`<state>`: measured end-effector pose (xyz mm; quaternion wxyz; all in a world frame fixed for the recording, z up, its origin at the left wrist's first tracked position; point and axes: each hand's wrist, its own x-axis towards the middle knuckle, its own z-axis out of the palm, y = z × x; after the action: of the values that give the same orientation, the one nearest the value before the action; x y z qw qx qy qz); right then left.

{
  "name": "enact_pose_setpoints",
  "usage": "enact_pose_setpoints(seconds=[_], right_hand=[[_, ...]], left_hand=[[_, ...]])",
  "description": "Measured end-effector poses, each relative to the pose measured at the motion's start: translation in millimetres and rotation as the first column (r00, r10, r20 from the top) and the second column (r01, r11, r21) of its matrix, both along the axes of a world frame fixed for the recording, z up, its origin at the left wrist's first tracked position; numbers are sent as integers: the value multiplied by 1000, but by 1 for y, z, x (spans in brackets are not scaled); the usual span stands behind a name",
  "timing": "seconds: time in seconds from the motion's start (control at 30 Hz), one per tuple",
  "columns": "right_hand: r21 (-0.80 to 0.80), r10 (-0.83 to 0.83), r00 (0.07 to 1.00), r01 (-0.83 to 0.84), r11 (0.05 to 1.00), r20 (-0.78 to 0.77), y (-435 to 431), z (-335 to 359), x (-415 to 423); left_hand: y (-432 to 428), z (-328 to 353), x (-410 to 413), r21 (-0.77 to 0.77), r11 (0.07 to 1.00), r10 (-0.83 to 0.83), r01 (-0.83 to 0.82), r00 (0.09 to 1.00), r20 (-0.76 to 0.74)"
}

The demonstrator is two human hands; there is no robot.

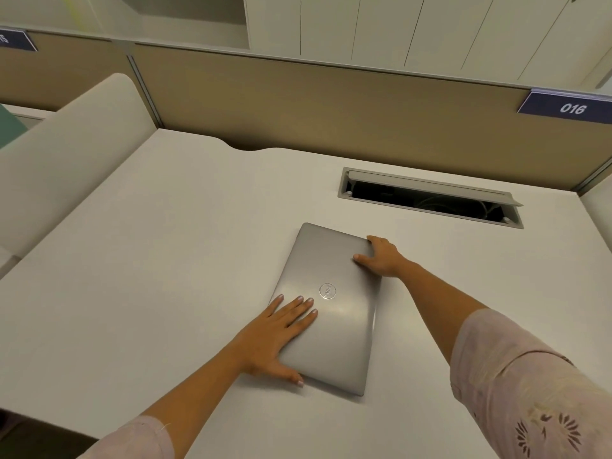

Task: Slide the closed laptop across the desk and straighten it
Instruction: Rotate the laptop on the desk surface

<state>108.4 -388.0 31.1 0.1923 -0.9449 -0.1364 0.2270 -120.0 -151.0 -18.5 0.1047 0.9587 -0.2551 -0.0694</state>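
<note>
A closed silver laptop (331,306) is lying flat on a pale table (149,260), a little right of the frame's centre. Its long axis is running from the lower right of the frame up toward the upper centre, so it is sitting skewed against the table's back edge rather than square to it.

Going left to right: a cream padded divider (66,154) is standing along the table's left side, well apart from the laptop. The left hand (281,332) is resting open and flat on the lid, fingers spread toward the round logo, thumb hooking round the lid's near left edge. The right hand (381,256) is reaching further up the frame, open, its fingers curling over the lid's far right corner, thumb lying on top. Both hands are touching the laptop, neither closing around it; the left is the nearer to the person.

Above and right of the laptop, an open cable hatch (430,197) is cut into the table, near the far corner. It looks like the one thing to steer clear of while turning. A tan partition (331,104) is standing behind, with a dark number plate (569,106) reading 016 at the upper right.
</note>
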Motion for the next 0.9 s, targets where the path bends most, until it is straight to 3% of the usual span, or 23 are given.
enact_pose_setpoints(seconds=[0.23,0.4,0.73,0.83,0.9], right_hand=[[65,-153,988,152,986,4,8,-10,5],[5,-220,975,220,976,23,-3,-12,8],[31,-344,939,344,938,-18,-17,-10,-2],[38,-334,942,335,941,-37,-17,-6,-3],[55,-325,944,327,943,-54,-17,-4,-4]], left_hand=[[4,4,4,36,999,-11,10,999,33],[22,18,18,99,995,-25,22,999,29],[39,6,16,12,964,266,-266,961,-74],[28,-3,-3,-155,880,436,-450,893,-114],[18,-9,-21,-306,713,606,-631,774,-184]])
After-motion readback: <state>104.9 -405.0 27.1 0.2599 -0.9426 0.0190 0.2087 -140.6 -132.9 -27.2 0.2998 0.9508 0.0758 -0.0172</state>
